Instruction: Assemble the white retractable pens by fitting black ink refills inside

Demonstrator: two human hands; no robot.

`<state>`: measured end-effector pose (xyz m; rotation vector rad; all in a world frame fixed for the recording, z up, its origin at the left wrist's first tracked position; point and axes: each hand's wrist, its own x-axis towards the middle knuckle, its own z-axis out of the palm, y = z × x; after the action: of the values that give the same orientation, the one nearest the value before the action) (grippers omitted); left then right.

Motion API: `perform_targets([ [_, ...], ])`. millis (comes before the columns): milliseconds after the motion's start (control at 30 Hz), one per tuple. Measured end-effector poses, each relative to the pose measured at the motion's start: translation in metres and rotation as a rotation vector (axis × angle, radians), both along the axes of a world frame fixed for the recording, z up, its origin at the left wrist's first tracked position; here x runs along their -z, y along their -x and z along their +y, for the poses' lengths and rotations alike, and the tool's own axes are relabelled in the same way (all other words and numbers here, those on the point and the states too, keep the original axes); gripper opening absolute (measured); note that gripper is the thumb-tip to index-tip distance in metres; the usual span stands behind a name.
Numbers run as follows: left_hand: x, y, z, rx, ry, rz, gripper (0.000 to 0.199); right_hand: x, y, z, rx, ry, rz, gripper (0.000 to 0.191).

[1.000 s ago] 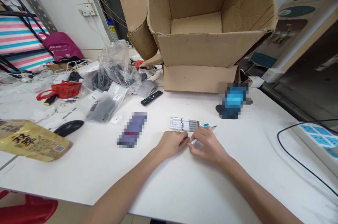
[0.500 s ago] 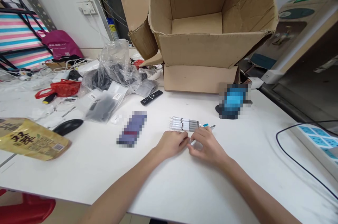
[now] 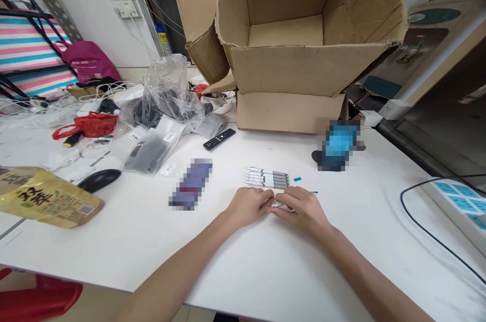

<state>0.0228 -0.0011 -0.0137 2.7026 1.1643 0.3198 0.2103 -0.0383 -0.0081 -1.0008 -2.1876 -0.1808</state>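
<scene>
White and broad, the surface (image 3: 266,271) runs back to an open cardboard box (image 3: 290,112) that blocks much of the far side. Just in front of the person, a pen (image 3: 278,204) lies slantwise under the right hand (image 3: 304,210), whose fingers are bent around it; they cover most of the barrel, though the tip pokes out on the far side. Beside it the left hand (image 3: 248,206) rests with curled fingers close to the pen's near end — I cannot tell whether they pinch it.

Right beyond both hands lies a neat row of pens (image 3: 268,178), all pointing the same way, with a small blue tab (image 3: 297,178) near their tips. A black remote control (image 3: 219,139) sits farther back, and a blurred purple object (image 3: 192,184) lies left of the row.

More clutter crowds the left: a yellow pouch (image 3: 49,198), a grey item in a clear bag (image 3: 146,154), a red plastic bag (image 3: 89,124). Over on the right — well apart from the hands — a black cable (image 3: 402,202) loops beside a power strip (image 3: 457,204).
</scene>
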Motion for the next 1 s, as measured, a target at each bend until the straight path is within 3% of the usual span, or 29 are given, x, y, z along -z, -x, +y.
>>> perform_targets([
  [133, 0.0004, 0.0000, -0.0003, 0.009, -0.008, 0.001, 0.022, -0.0005, -0.0010, 0.0006, -0.004, -0.005, -0.005, 0.028],
  [533, 0.0014, 0.0005, -0.0002, -0.003, -0.021, 0.016, 0.030, -0.0035, -0.0009, -0.0001, 0.011, 0.212, -0.002, 0.022],
  [1000, 0.0039, -0.0006, -0.0001, -0.019, -0.018, -0.024, 0.022, -0.0084, 0.0004, -0.0024, -0.030, 0.201, 0.060, 0.023],
])
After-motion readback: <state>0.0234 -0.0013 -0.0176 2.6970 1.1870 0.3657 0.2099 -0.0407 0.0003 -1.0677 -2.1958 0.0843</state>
